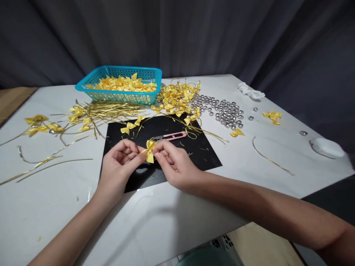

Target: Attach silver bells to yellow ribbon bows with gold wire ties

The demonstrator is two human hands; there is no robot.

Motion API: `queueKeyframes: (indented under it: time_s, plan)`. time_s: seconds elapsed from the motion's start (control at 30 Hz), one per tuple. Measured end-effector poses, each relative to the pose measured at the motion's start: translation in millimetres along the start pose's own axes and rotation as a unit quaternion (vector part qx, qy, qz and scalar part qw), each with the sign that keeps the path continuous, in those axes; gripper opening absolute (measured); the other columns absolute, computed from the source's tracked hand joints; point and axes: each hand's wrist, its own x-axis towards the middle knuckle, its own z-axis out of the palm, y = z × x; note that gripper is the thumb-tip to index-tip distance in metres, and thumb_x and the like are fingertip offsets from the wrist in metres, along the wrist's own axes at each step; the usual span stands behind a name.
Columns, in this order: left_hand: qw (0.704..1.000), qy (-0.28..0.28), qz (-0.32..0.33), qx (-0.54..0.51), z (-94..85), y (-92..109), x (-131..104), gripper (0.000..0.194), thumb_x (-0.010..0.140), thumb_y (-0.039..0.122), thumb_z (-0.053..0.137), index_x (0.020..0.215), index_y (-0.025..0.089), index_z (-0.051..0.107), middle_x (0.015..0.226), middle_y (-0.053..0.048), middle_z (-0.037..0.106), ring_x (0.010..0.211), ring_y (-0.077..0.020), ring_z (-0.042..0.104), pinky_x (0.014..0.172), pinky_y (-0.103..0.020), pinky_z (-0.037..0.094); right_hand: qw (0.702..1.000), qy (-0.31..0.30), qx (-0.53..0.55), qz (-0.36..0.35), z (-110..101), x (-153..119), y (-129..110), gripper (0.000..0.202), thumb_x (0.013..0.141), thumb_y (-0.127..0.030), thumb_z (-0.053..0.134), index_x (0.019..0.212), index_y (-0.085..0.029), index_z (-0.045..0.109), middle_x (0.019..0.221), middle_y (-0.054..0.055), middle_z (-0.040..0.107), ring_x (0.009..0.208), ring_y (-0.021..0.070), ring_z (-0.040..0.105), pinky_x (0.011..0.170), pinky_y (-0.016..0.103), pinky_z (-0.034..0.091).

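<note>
A yellow ribbon bow [150,150] is pinched between my two hands, over a black mat [210,155]. My left hand [122,159] grips its left side with thumb and fingers. At its right side, my right hand [174,160] is closed on it by the fingertips. Just beyond the bow lies a pair of pink-handled snips [176,136], its blades partly behind the fingers. Small gold cord scraps are scattered on the mat. Two more yellow bows [127,128] lie near the mat's upper left part.
A blue basket [119,97] of yellow bows stands at the back. Before it lie gold cords [111,111]. Tied bows [177,96] are heaped right of it, beside silver beads [229,112]. Farther right are crumpled white tissue [251,92] and a white dish [327,147].
</note>
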Motion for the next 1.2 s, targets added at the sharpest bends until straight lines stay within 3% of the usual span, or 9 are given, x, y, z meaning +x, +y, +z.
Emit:
queueKeyframes:
  time_s: [0.53, 1.2]
  plan:
    - [0.997, 0.031, 0.049, 0.041, 0.1, -1.0, -1.0, 0.024, 0.062, 0.015, 0.075, 0.062, 0.021, 0.052, 0.066, 0.003, 0.067, 0.061, -0.0111, 0.061, 0.062, -0.021, 0.051, 1.0, 0.008, -0.008, 0.003, 0.1, -0.4, -0.6, 0.005, 0.089, -0.018, 0.04, 0.085, -0.019, 0.041, 0.057, -0.008, 0.036, 0.047, 0.0062, 0.032, 0.047, 0.019, 0.025]
    - [0.996, 0.001, 0.073, 0.051, 0.8, -2.7, -0.3, 0.021, 0.064, 0.014, 0.073, 0.063, 0.019, 0.053, 0.068, 0.003, 0.066, 0.064, -0.009, 0.061, 0.062, -0.017, 0.05, 0.999, 0.013, -0.033, 0.013, 0.6, 0.6, 0.9, 0.007, 0.087, -0.015, 0.041, 0.082, -0.019, 0.042, 0.055, -0.008, 0.035, 0.045, 0.0052, 0.032, 0.048, 0.019, 0.025]
